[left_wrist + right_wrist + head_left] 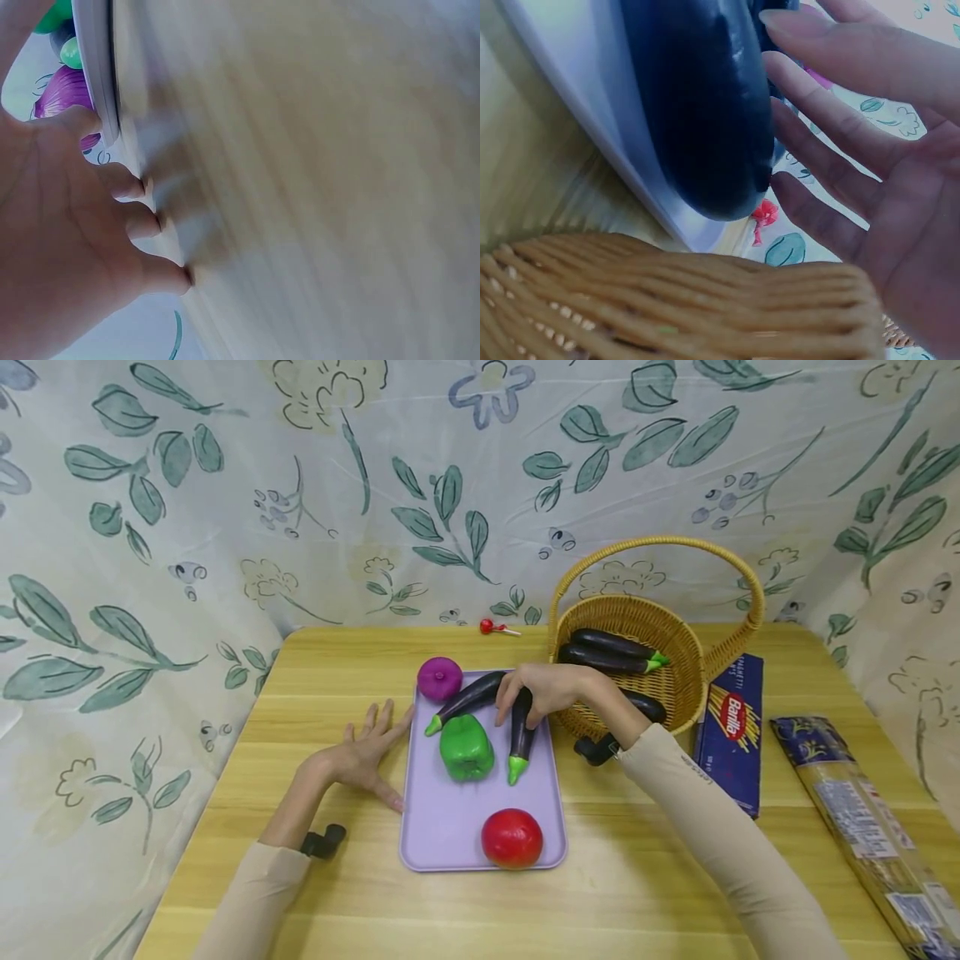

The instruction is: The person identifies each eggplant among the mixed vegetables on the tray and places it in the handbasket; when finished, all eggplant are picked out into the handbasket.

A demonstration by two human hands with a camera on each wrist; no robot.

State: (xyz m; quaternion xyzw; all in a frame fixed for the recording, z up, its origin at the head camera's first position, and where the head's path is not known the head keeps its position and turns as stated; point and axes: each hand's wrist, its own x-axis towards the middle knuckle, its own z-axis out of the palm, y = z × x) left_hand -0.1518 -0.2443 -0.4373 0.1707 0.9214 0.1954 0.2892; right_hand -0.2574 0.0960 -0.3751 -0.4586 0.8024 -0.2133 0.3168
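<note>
My right hand (546, 687) holds a dark eggplant (521, 739) over the right side of the lavender tray (442, 843), its thumb and fingers on either side. The right wrist view shows the eggplant's blunt end (705, 127) close up, fingertips along its edge. My left hand (363, 757) has its fingers spread at the tray's left edge, with fingertips on the table in the left wrist view. Another eggplant (474, 695) lies at the tray's far end, beside a purple onion (439, 679). A green bell pepper (467, 749) and a red tomato (512, 838) are also on the tray.
A wicker basket (686, 647) with a tall handle holds 3 eggplants (611, 647) right of the tray. Farther right lie a blue Barilla spaghetti box (731, 735) and a pasta packet (855, 818). A red lollipop (487, 626) lies near the back edge.
</note>
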